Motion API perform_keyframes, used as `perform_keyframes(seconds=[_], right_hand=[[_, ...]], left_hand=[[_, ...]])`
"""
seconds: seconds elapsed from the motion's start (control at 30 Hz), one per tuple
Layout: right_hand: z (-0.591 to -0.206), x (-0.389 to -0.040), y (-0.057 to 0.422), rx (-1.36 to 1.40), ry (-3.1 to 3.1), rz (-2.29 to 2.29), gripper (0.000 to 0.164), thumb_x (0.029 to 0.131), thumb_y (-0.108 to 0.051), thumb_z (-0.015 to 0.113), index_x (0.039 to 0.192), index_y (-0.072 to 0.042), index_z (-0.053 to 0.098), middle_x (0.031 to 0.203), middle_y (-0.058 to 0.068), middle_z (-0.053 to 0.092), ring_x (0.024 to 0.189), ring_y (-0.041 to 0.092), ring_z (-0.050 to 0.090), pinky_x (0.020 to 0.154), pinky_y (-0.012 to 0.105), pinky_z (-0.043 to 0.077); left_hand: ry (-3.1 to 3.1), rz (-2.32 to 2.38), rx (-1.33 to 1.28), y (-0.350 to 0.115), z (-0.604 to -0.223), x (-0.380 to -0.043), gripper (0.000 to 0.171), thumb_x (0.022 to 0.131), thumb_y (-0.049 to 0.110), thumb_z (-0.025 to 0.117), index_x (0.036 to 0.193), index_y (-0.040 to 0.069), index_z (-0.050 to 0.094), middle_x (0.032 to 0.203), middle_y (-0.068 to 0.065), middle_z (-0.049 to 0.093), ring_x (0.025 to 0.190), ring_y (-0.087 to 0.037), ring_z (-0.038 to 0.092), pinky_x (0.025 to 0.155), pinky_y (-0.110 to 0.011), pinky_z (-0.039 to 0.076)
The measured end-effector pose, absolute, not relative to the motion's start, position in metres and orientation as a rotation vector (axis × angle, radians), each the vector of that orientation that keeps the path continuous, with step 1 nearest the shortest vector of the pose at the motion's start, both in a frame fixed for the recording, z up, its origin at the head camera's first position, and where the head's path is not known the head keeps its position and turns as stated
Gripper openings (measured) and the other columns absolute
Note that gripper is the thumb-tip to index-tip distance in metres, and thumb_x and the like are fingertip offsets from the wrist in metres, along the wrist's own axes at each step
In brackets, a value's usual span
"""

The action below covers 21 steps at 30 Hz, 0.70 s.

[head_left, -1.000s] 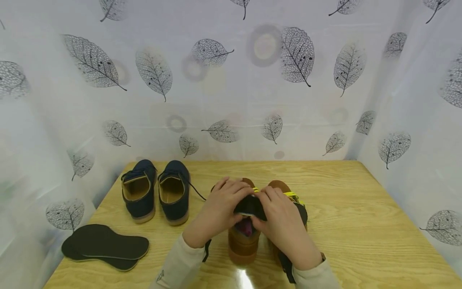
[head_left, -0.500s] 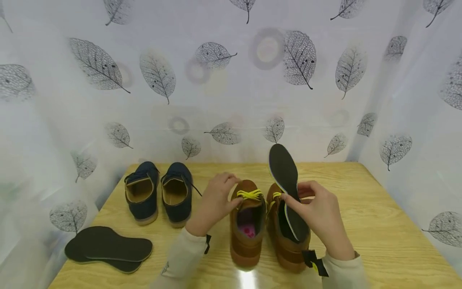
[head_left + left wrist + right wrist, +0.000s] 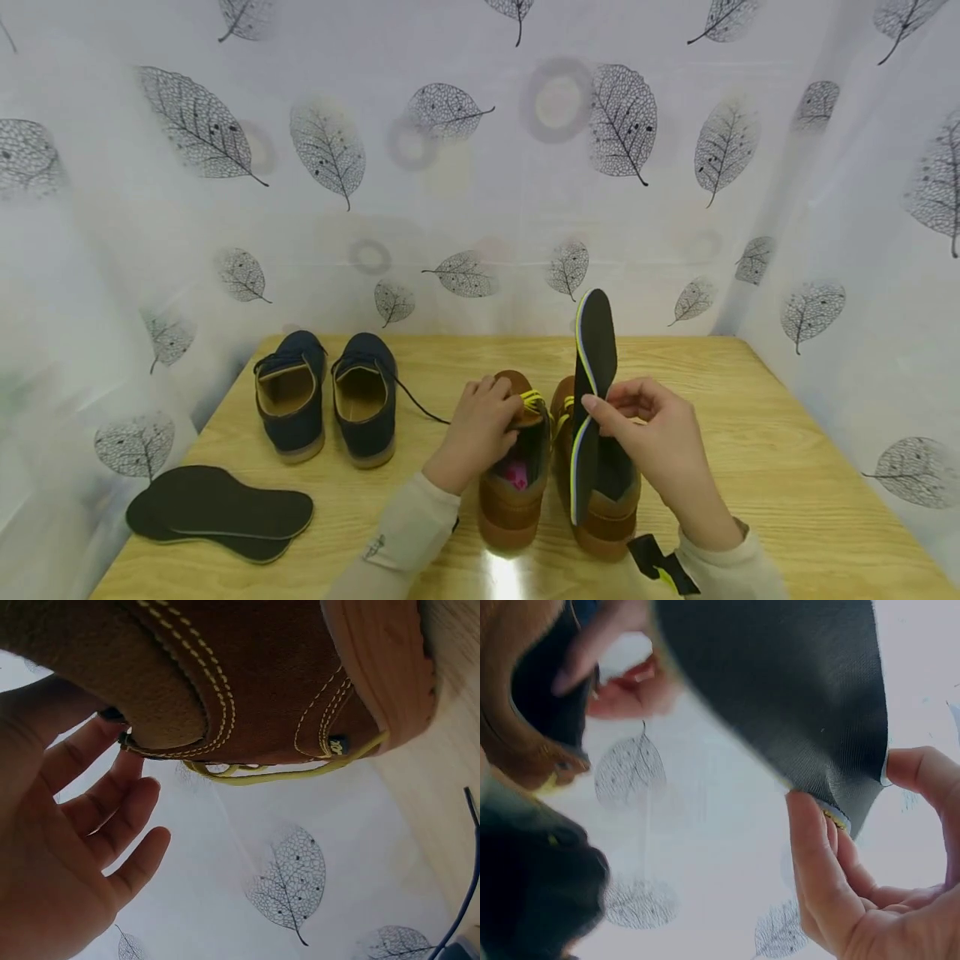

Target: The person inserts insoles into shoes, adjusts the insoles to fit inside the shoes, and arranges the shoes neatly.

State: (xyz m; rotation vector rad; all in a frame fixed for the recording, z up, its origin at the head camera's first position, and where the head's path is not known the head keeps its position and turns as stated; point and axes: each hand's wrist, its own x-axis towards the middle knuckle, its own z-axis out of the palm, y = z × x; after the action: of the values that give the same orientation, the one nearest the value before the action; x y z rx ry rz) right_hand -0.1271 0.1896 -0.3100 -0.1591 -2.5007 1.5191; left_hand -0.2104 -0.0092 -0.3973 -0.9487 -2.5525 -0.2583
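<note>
My right hand pinches a black insole with a yellow and white edge between thumb and fingers. The insole stands upright and is squeezed into a bend at its middle, in front of the opening of the right brown shoe. My left hand grips the tongue area of the left brown shoe, near its yellow laces. In the left wrist view, my fingers lie at the shoe's opening while the thumb is partly hidden behind the collar. Something pink shows inside this shoe.
Two navy shoes stand at the left back of the wooden table, one with a loose lace. Two dark insoles lie overlapped at the front left. A leaf-patterned white curtain hangs behind and at both sides.
The right hand has carried the insole away from the left brown shoe to over the right one, then turned it edge-on and bent it. The left hand has moved onto the left shoe's tongue.
</note>
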Motion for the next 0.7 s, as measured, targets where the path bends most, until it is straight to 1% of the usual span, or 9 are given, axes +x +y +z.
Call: perform_keyframes(seconds=[0.17, 0.27, 0.4, 0.57, 0.7], right_hand=[[-0.318, -0.121, 0.179, -0.146, -2.559, 1.625, 0.031, 0.084, -0.022, 0.076, 0.095, 0.002, 0.06, 0.079, 0.008, 0.063, 0.064, 0.02, 0.066, 0.061, 0.028, 0.055], [-0.323, -0.115, 0.174, -0.145, -2.602, 1.627, 0.028, 0.083, -0.02, 0.076, 0.091, 0.001, 0.059, 0.075, 0.007, 0.061, 0.059, 0.02, 0.063, 0.056, 0.028, 0.054], [-0.328, -0.105, 0.169, -0.182, -2.725, 1.509, 0.026, 0.081, -0.021, 0.077, 0.086, -0.003, 0.06, 0.07, 0.004, 0.059, 0.056, 0.017, 0.058, 0.054, 0.027, 0.05], [-0.333, -0.096, 0.164, -0.195, -2.863, 1.327, 0.026, 0.076, -0.024, 0.08, 0.078, -0.009, 0.059, 0.069, 0.0, 0.056, 0.062, 0.013, 0.053, 0.057, 0.026, 0.045], [-0.338, -0.093, 0.162, -0.126, -2.916, 1.243, 0.027, 0.074, -0.024, 0.08, 0.074, -0.011, 0.056, 0.063, -0.002, 0.053, 0.057, 0.012, 0.049, 0.054, 0.026, 0.042]], left_hand=[[-2.483, -0.218, -0.934, -0.008, -0.399, -0.21, 0.036, 0.072, 0.02, 0.085, 0.076, 0.017, 0.05, 0.083, 0.002, 0.043, 0.082, -0.018, 0.045, 0.075, -0.033, 0.039], [-2.437, -0.248, -0.936, -0.008, -0.4, -0.211, 0.036, 0.072, 0.015, 0.085, 0.075, 0.015, 0.049, 0.079, 0.002, 0.043, 0.075, -0.016, 0.043, 0.067, -0.03, 0.038], [-2.406, -0.347, -0.942, -0.008, -0.401, -0.212, 0.032, 0.073, 0.008, 0.082, 0.074, 0.013, 0.05, 0.074, 0.002, 0.043, 0.066, -0.014, 0.041, 0.057, -0.025, 0.036], [-2.395, -0.431, -0.924, -0.009, -0.401, -0.213, 0.025, 0.076, 0.007, 0.08, 0.076, 0.012, 0.055, 0.073, 0.002, 0.046, 0.063, -0.012, 0.047, 0.054, -0.024, 0.04], [-2.371, -0.483, -0.921, -0.009, -0.401, -0.214, 0.023, 0.077, 0.007, 0.079, 0.076, 0.012, 0.056, 0.073, 0.002, 0.048, 0.064, -0.013, 0.048, 0.054, -0.025, 0.043]])
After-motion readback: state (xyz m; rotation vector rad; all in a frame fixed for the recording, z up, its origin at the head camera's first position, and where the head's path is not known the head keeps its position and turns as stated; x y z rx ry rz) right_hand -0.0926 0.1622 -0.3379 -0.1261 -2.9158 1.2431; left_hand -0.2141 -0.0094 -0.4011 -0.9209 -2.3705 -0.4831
